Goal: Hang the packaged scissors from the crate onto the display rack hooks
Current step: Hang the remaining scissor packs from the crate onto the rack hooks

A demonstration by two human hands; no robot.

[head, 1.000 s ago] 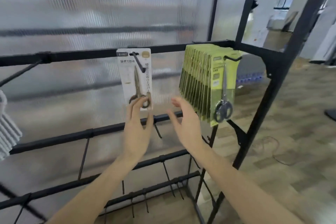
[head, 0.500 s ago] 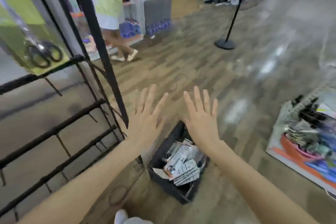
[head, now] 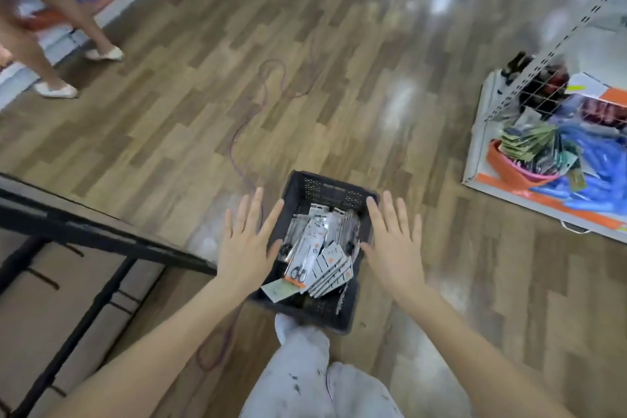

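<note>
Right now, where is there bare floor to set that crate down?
Bare wood floor lies beyond the crate, though a thin cable snakes over its left part. Crowded: the merchandise shelf to the right, the rack to the left.

One crate point(head: 330, 188), two hands, many scissor packs point(head: 319, 254).

The crate point(head: 325, 193) sits on the floor point(head: 339, 95) just ahead of the person's knee point(head: 305, 349), packaged scissors point(head: 319, 258) piled inside. The display rack point(head: 84, 231) stands to its left; a goods shelf point(head: 549, 132) lies well off right.
</note>
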